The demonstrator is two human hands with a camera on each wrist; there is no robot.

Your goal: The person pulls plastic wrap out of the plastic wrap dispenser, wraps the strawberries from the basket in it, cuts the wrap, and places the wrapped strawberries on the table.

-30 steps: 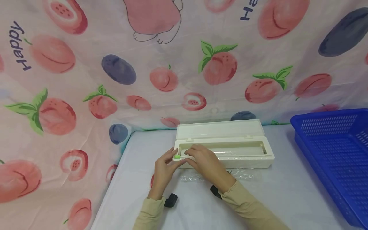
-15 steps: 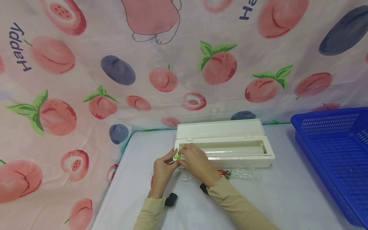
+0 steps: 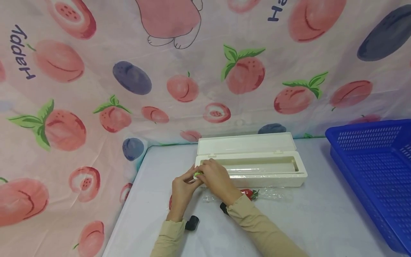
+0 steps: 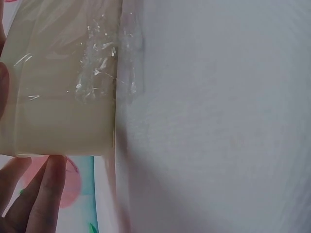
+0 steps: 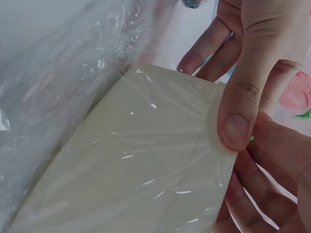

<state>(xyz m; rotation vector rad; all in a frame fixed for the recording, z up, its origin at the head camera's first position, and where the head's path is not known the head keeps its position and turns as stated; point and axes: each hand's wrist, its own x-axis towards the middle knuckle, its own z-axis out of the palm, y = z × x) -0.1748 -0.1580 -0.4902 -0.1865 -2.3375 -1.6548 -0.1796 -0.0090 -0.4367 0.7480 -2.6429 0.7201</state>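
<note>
On the white desk [image 3: 305, 221], both hands meet at the near left end of the long cream plastic cling-film dispenser box [image 3: 257, 171]. A small green slider [image 3: 196, 174] is pinched by the left hand [image 3: 182, 189] and the right hand [image 3: 216, 180]. Crumpled clear film [image 3: 273, 193] lies just near of the box.

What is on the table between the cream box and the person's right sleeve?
In the head view, a strawberry wrapped in crinkled cling film lies on the table, just in front of the open cream box and beside the right sleeve.
</note>
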